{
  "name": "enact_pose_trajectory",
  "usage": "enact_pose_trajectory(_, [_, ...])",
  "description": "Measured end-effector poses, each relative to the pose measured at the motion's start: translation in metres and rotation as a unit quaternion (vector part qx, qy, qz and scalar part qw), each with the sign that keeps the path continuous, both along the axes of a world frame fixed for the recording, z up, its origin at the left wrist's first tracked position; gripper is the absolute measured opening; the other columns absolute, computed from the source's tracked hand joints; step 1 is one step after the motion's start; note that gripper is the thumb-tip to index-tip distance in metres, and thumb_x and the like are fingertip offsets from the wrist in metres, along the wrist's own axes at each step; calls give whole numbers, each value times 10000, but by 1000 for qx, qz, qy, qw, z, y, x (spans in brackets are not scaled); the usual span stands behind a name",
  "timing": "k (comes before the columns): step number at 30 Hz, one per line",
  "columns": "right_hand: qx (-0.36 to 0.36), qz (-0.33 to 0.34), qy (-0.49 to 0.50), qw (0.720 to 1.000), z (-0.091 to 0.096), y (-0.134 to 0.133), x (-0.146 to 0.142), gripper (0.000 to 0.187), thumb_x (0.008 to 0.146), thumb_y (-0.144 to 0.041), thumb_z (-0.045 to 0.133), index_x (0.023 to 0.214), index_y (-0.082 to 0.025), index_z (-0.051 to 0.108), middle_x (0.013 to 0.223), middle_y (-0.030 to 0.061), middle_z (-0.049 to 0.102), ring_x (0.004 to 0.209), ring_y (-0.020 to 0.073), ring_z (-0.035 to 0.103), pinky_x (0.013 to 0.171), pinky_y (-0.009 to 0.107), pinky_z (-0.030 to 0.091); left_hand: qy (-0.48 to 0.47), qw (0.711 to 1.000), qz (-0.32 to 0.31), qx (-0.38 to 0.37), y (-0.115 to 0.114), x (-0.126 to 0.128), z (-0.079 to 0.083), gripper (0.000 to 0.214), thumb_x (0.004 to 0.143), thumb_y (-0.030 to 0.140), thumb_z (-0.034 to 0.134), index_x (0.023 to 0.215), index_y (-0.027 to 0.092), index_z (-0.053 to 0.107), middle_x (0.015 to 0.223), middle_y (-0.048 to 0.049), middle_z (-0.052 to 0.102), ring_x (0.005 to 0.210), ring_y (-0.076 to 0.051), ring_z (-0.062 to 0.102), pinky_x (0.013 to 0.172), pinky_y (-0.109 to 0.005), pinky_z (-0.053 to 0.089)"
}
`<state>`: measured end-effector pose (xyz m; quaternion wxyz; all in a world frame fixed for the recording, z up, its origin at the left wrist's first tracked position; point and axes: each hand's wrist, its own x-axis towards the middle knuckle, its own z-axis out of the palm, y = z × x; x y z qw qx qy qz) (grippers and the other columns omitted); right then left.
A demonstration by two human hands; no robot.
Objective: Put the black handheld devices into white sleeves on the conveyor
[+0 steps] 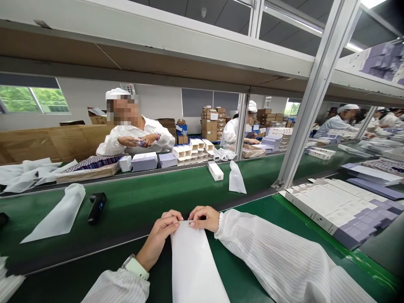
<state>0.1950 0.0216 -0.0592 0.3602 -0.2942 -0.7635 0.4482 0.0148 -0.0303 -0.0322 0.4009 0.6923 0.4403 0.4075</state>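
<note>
Both hands pinch the far edge of a long, flat, white translucent bag (195,265). It runs back towards me over the green work surface (252,210) and leaves the picture at the bottom. At the bag's far left corner, my left hand (161,231) has its thumb on top and its fingers curled. My right hand (205,219) grips the far right corner in the same way, close beside the left. Whether the bag's mouth is parted between them I cannot tell.
On the green conveyor belt (135,202) lie a white bag (61,214), a black handheld device (97,207), a small white box (216,171) and another bag (236,179). Flat cartons (344,206) are stacked at right, beside a metal post (312,101). Co-workers sit across the belt.
</note>
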Motion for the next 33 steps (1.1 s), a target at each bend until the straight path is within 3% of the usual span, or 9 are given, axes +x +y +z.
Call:
enact_pose_trajectory(5, [-82, -3, 73, 994, 3, 1, -1, 205, 582, -348, 653, 539, -152, 613, 729, 28, 587, 686, 127, 537, 678, 281, 413, -72, 995, -25, -61, -3, 3, 2, 276, 769, 320, 433, 548, 158, 473, 708, 4, 449, 649, -124, 422, 585, -238, 332])
enact_pose_trajectory(10, [-135, -31, 139, 981, 5, 1, -5, 224, 523, -354, 684, 486, -147, 605, 660, 18, 585, 637, 120, 539, 674, 288, 420, -72, 994, -19, -83, -4, 5, 2, 281, 767, 354, 438, 561, 163, 445, 632, 33, 428, 592, -103, 404, 562, -217, 326])
enact_pose_trajectory(22, [-108, -67, 117, 985, -9, 7, -8, 253, 550, -368, 658, 468, -149, 562, 640, 15, 588, 666, 138, 566, 665, 276, 435, -2, 998, 6, -67, 0, 6, -3, 307, 769, 418, 419, 586, 172, 414, 611, 41, 368, 565, -96, 377, 529, -211, 321])
enact_pose_trajectory(26, [-105, -72, 109, 986, -7, 10, -8, 195, 574, -329, 640, 579, -145, 576, 636, 13, 595, 629, 120, 557, 608, 259, 437, 42, 998, 16, -48, 2, 8, -3, 310, 766, 433, 409, 596, 175, 432, 619, 40, 381, 589, -109, 396, 547, -221, 325])
enact_pose_trajectory(30, [-146, -116, 112, 976, 4, 12, -1, 262, 579, -321, 591, 780, -165, 528, 675, 12, 591, 583, 122, 547, 436, 210, 408, 84, 995, 52, 18, -5, 13, -4, 257, 756, 389, 425, 631, 175, 491, 662, 23, 422, 690, -140, 433, 618, -236, 337])
enact_pose_trajectory(33, [-93, -149, 71, 982, 19, 26, -6, 272, 630, -305, 525, 870, -181, 490, 718, 18, 588, 579, 115, 543, 397, 180, 379, 90, 992, 77, 33, -9, 17, -5, 204, 726, 352, 467, 648, 173, 523, 681, 18, 446, 702, -138, 445, 664, -242, 351])
